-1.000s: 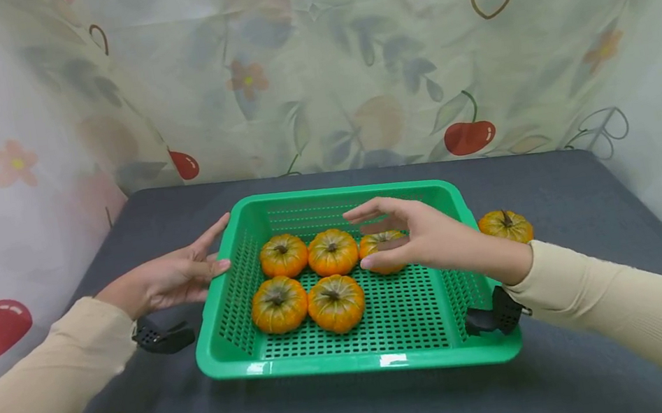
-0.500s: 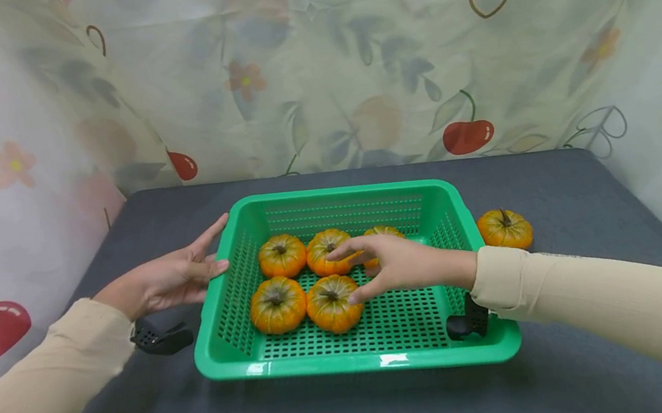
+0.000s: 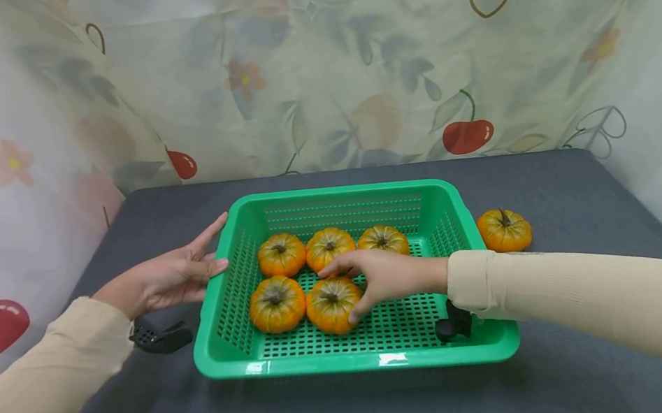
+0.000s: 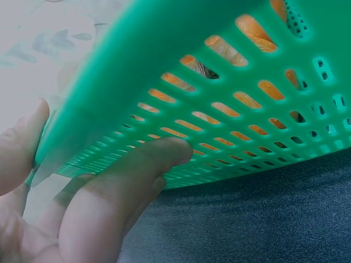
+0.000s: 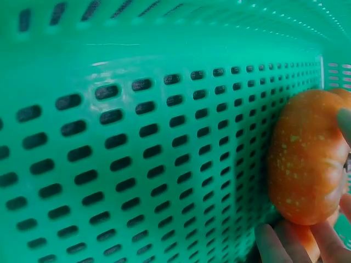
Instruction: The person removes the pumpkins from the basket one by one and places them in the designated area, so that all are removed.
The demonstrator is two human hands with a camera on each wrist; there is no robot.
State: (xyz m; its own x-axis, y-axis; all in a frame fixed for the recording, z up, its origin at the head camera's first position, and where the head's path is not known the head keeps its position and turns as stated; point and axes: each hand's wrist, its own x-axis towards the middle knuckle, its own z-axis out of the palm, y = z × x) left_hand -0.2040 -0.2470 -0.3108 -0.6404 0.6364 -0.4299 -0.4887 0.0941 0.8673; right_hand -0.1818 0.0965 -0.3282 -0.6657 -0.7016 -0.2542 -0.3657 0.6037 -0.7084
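Observation:
A green perforated plastic basket (image 3: 366, 364) stands on the dark tabletop with several small orange pumpkins in it. At its left side my left hand (image 3: 169, 278) holds the rim; in the left wrist view, fingers (image 4: 131, 175) curl below the rim against the slotted outer wall. My right hand (image 3: 388, 275) reaches into the basket and grips the front-row pumpkin (image 3: 331, 309) nearer the middle, thumb at its near right side and fingers behind it. In the right wrist view this pumpkin (image 5: 307, 159) shows at the right edge, fingertips (image 5: 271, 246) beside it.
Left of the gripped one sits another pumpkin (image 3: 277, 306). Three more line the back row, among them the right one (image 3: 382, 238). A lone pumpkin (image 3: 504, 230) lies on the dark tablecloth (image 3: 547, 204), right of the basket. Patterned curtains (image 3: 326, 80) enclose the table.
My right hand has moved left and toward me, from over the back-right pumpkin down to the front-row pumpkin, and its fingers have closed around it. The left hand stays at the rim.

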